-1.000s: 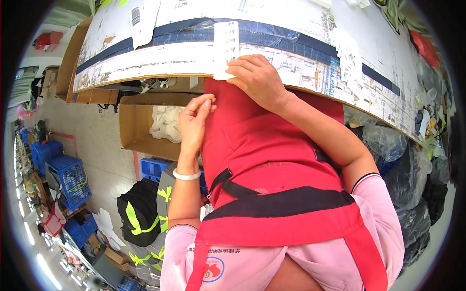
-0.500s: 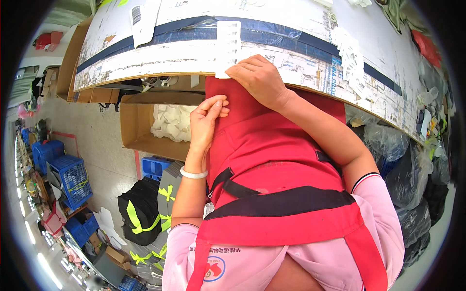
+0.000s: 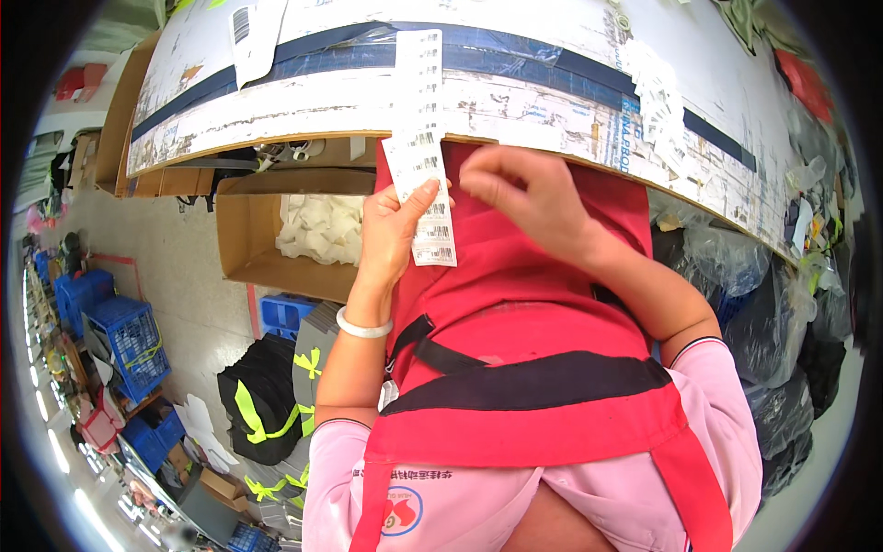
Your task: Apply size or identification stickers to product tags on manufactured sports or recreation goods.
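Observation:
A strip of white barcode labels hangs in front of the table edge, with my left hand closed on its side, thumb on top. Above it, a length of labels lies on the tabletop across the dark blue tape; whether both are one strip I cannot tell. To the right of the strip, over the red apron, my right hand is raised apart from the labels. Its fingers are curled in a pinch, and anything between them is too small or hidden to make out.
The worn white table carries a loose barcode tag and crumpled label strips. Below its edge stands a cardboard box with white scraps inside. Clear plastic bags crowd the right; blue crates stand at far left.
My left hand, earlier beside the apron without visible labels, now grips the strip, which hangs below the table edge. My right hand has left the labels at the edge and moved right and toward me.

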A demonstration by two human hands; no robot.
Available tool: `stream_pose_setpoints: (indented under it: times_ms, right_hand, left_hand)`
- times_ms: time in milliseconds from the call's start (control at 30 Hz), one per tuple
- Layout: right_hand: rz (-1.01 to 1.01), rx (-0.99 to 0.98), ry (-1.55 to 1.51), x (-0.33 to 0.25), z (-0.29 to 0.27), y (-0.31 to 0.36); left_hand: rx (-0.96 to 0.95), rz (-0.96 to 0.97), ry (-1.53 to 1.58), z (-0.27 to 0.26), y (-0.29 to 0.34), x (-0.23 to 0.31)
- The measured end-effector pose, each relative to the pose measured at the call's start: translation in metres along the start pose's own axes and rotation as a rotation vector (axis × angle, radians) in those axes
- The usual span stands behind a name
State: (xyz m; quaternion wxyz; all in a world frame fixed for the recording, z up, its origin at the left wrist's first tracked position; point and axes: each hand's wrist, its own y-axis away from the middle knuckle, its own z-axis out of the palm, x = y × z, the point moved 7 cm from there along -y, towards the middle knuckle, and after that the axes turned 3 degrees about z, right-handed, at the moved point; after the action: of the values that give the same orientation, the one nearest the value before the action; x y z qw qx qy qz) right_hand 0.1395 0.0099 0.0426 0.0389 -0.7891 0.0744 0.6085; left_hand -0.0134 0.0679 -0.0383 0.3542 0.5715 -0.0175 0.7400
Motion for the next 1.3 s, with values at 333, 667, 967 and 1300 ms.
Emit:
stream_pose_setpoints:
  times_ms: [333, 667, 967, 1300]
  right_hand:
    - [0.228, -0.118, -0.230, 0.022, -0.009, -0.008]
    - [0.268, -0.210, -0.339, 0.020, -0.016, -0.001]
    - [0.489, -0.289, -0.739, 0.051, 0.011, 0.020]
    - [0.350, 0.037, -0.463, 0.052, -0.028, 0.017]
  left_hand:
    - [-0.126, 0.139, -0.090, 0.036, -0.003, 0.024]
    - [-0.189, 0.100, -0.021, 0.042, -0.004, 0.020]
    - [-0.261, 0.132, 0.066, 0.054, -0.002, 0.025]
    - [-0.197, 0.022, -0.088, 0.055, -0.019, 0.006]
